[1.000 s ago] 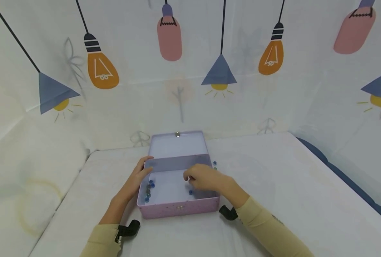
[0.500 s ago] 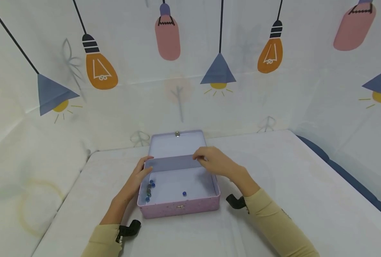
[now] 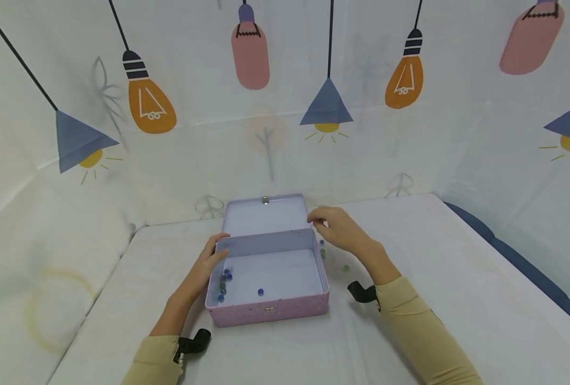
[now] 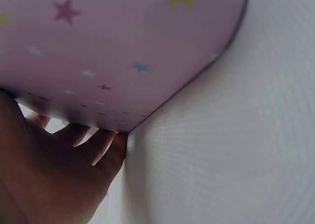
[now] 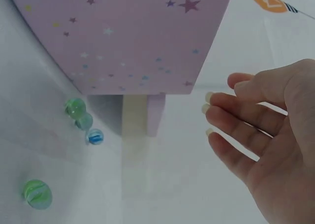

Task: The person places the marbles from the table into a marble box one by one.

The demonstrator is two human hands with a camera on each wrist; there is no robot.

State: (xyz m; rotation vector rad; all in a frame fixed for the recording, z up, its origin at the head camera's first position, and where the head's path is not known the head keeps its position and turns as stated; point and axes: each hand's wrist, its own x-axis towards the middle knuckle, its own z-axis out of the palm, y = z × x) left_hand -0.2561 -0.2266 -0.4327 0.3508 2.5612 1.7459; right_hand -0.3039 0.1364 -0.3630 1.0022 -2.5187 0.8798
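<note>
Table [image 3: 434, 278]: white surface. On it, open pink box [image 3: 268, 315]; near its right wall, blue marble [image 5: 95, 137], three green marbles [image 5: 38, 194], one farther out.

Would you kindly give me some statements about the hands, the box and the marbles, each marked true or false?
1. The lid of the box is open. True.
2. The left hand is on the right side of the box. False: it grips the left side.
3. A green marble lies on the table outside the box. True.
4. The right hand is inside the box. False: it is outside, near the back right corner.
5. A blue marble lies alone inside the box, apart from a group of marbles. True.
</note>
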